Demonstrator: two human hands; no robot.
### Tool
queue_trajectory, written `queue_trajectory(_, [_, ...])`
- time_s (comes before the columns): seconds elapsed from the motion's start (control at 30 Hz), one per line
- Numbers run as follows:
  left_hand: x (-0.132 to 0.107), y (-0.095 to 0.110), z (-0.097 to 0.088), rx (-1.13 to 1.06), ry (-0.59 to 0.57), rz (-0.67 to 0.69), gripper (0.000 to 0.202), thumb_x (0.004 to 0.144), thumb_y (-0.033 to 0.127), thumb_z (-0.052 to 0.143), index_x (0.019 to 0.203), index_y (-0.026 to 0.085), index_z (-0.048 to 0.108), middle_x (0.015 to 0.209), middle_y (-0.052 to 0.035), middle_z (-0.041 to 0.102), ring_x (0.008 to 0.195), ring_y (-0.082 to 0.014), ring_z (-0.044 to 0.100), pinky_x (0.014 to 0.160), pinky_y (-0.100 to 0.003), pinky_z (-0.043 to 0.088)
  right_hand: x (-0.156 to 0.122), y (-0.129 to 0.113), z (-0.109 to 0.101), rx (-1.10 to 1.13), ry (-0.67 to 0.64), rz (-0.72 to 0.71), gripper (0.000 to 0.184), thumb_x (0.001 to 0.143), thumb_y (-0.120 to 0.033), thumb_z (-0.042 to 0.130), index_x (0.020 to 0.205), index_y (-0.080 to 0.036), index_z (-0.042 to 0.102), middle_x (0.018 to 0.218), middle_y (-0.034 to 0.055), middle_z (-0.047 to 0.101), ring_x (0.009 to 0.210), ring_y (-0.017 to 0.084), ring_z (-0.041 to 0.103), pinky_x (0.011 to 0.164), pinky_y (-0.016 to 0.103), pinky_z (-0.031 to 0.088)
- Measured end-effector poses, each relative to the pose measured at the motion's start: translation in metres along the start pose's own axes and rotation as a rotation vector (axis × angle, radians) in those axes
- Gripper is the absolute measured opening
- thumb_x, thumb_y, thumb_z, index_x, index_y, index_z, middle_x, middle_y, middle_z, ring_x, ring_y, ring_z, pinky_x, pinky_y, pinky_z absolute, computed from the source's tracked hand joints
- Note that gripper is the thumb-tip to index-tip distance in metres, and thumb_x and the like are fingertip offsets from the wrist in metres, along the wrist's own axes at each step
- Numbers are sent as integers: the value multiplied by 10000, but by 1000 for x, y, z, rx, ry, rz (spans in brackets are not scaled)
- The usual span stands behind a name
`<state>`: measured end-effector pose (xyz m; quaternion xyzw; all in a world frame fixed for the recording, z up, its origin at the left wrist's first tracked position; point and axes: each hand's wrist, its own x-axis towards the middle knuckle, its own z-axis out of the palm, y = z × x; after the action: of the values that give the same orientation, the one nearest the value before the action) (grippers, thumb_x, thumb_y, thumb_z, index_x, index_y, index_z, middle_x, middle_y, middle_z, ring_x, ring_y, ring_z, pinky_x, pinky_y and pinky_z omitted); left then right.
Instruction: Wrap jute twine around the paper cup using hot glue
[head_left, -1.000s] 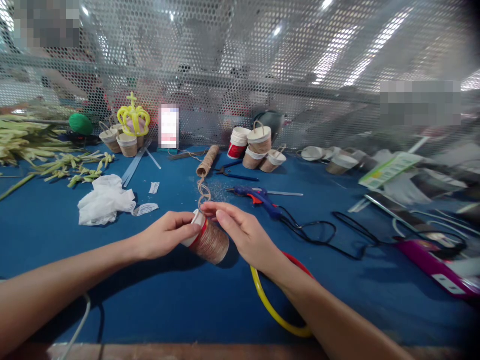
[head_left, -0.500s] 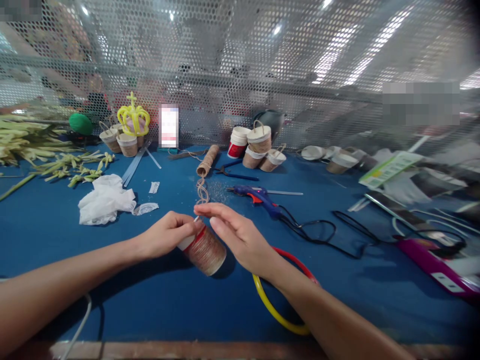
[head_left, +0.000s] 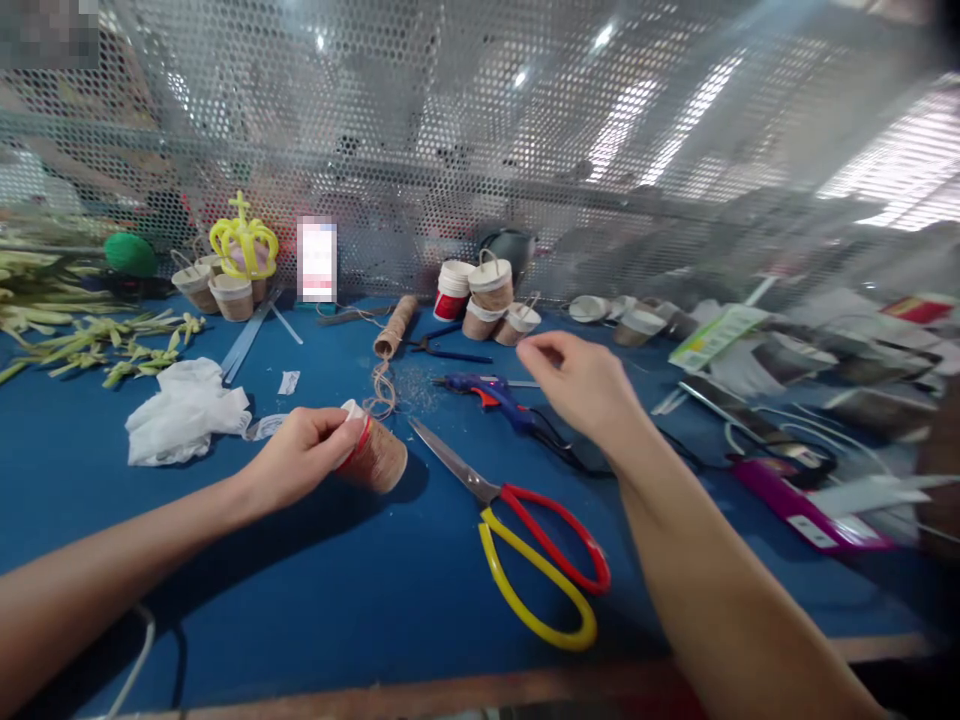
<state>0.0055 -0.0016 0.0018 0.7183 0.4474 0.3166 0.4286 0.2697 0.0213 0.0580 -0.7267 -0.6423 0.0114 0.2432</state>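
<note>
My left hand (head_left: 304,448) grips a paper cup wrapped in twine (head_left: 379,460) by its pale rim, thumb on the outside over a red band. The cup lies tilted, its base pointing right. Loose twine (head_left: 383,390) runs from a twine roll (head_left: 396,326) down towards the cup. My right hand (head_left: 581,380) is up over the table to the right, thumb and fingers pinched together; whatever they may hold is hidden. Below it, scissors (head_left: 491,493) with one red and one yellow handle rest on the table. Left of that hand lies a blue glue gun (head_left: 491,392).
Behind are pliers (head_left: 454,352) and stacked small buckets (head_left: 491,285). Crumpled white cloth (head_left: 187,412), green plant strips (head_left: 135,345) and a yellow crown (head_left: 244,245) are at left. At right are a purple power strip (head_left: 802,505) and cables. A perforated metal screen (head_left: 420,150) closes the back.
My right hand has left the cup and moved up and right, uncovering the scissors. The left hand still holds the cup, now further left in view. The whole view has shifted somewhat.
</note>
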Motion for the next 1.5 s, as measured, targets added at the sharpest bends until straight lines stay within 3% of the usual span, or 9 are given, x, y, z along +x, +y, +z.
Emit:
queue_trajectory(0.1, [1, -1, -1, 70, -16, 41, 385, 801, 388, 388, 616, 112, 583, 534, 12, 502, 493, -83, 402, 461, -183, 333, 15, 22, 18, -62, -202, 52, 142, 697, -261, 561, 656, -148, 636, 657, 80, 651, 651, 208, 591, 564, 261, 380])
queue_trajectory(0.23, [3, 0, -5, 132, -95, 31, 361, 798, 367, 387, 614, 111, 563, 519, 28, 443, 482, -74, 359, 443, -185, 290, 20, 35, 39, -4, -378, 80, 227, 644, -262, 609, 449, -158, 556, 432, 7, 527, 429, 127, 463, 441, 239, 276])
queue_trajectory(0.47, [4, 2, -8, 166, -119, 0, 358, 796, 349, 377, 625, 109, 579, 514, 23, 466, 473, -78, 372, 444, -187, 302, 13, 39, 45, 202, -369, 172, 280, 633, -326, 600, 431, -157, 503, 364, -55, 355, 372, 67, 290, 398, 229, 185])
queue_trajectory(0.67, [4, 6, -9, 155, -65, 4, 363, 793, 375, 387, 715, 117, 631, 610, -14, 597, 560, -122, 493, 512, -204, 384, 6, 24, 33, 512, -337, 244, 144, 630, -265, 552, 546, -156, 507, 475, -7, 493, 422, 93, 431, 411, 224, 324])
queue_trajectory(0.77, [6, 6, -10, 117, -135, -19, 391, 812, 388, 359, 728, 109, 619, 655, -22, 611, 591, -125, 512, 550, -212, 396, -6, 7, 17, 671, -348, 183, 125, 635, -267, 554, 583, -164, 504, 534, -5, 511, 471, 90, 460, 463, 223, 382])
queue_trajectory(0.9, [8, 2, -10, 33, -157, -51, 400, 813, 402, 354, 733, 99, 602, 652, -21, 593, 578, -114, 503, 554, -212, 393, -34, -15, 3, 835, -459, -3, 175, 731, -315, 528, 707, -152, 586, 478, -40, 464, 448, 78, 419, 439, 203, 355])
queue_trajectory(1.13, [11, -3, -8, 12, -45, -19, 380, 797, 383, 376, 665, 101, 594, 596, 1, 552, 541, -95, 463, 525, -198, 377, -73, -34, 5, 642, -497, -142, 159, 746, -303, 540, 701, -164, 602, 503, -30, 537, 416, 87, 456, 427, 216, 404])
queue_trajectory(1.33, [10, 0, -5, 51, -24, -19, 353, 780, 356, 397, 599, 107, 569, 564, -3, 542, 527, -96, 447, 486, -192, 373, -82, -32, 16, 422, -374, -333, 137, 737, -255, 536, 626, -192, 583, 573, -8, 587, 545, 142, 529, 544, 269, 453])
queue_trajectory(1.5, [10, 1, -4, 95, -5, -9, 347, 781, 348, 392, 616, 108, 580, 539, 8, 516, 513, -88, 425, 471, -186, 354, -83, -33, 22, 430, -272, -405, 116, 729, -247, 532, 622, -215, 562, 582, -8, 597, 551, 152, 547, 581, 285, 465])
